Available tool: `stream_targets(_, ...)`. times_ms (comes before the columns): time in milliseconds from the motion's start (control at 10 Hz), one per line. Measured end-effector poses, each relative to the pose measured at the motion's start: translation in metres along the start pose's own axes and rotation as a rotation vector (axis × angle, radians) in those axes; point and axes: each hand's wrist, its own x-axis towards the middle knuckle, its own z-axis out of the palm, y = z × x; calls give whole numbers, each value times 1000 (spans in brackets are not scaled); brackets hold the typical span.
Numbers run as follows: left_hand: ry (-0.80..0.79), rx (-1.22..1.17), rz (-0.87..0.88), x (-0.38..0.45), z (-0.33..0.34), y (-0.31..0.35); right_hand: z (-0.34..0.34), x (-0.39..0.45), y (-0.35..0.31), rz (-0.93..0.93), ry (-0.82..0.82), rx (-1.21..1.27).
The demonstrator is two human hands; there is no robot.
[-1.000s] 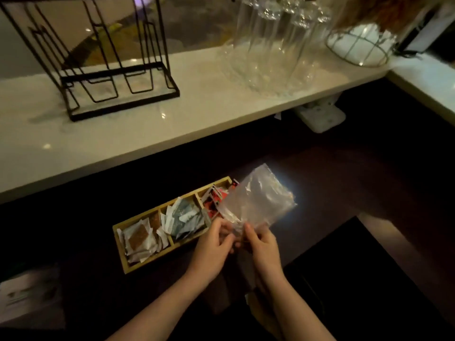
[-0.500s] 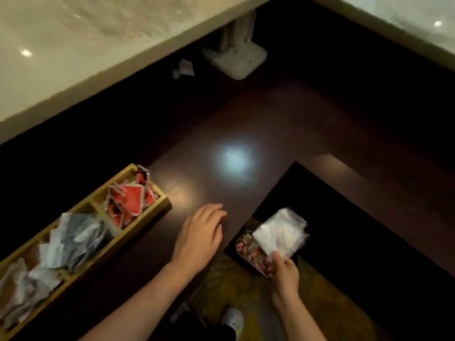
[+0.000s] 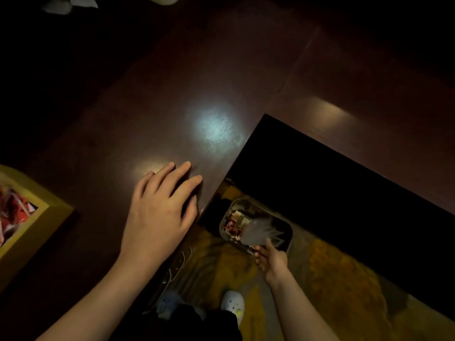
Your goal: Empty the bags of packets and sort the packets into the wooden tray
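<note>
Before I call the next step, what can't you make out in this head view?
- Tray: cut off by the left edge; only its red-packet end shows.
- Bag: blurred; whether empty is unclear.
- Bin: contents too small and dark to identify.
- Right hand: grip on the bag blurred.
- Left hand: palm hidden, flat on the table.

Wooden tray (image 3: 46, 212) ran off the left edge, one red-packet compartment showing. Clear bag (image 3: 261, 233) was motion-blurred; whether the right hand (image 3: 270, 260) gripped it was unclear.

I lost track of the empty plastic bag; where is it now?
Lower right of the head view: the plastic bag hangs from the right hand over the bin on the floor.
</note>
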Motion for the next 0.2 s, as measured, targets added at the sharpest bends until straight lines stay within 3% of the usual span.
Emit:
stream_targets(100,31,9,11,-2,2,-1,-6,1,-4,-30,-43,-32)
stream_targets(200,21,10,-18,-1,-1,-1,-8,-20,-37,-229,-95,-70)
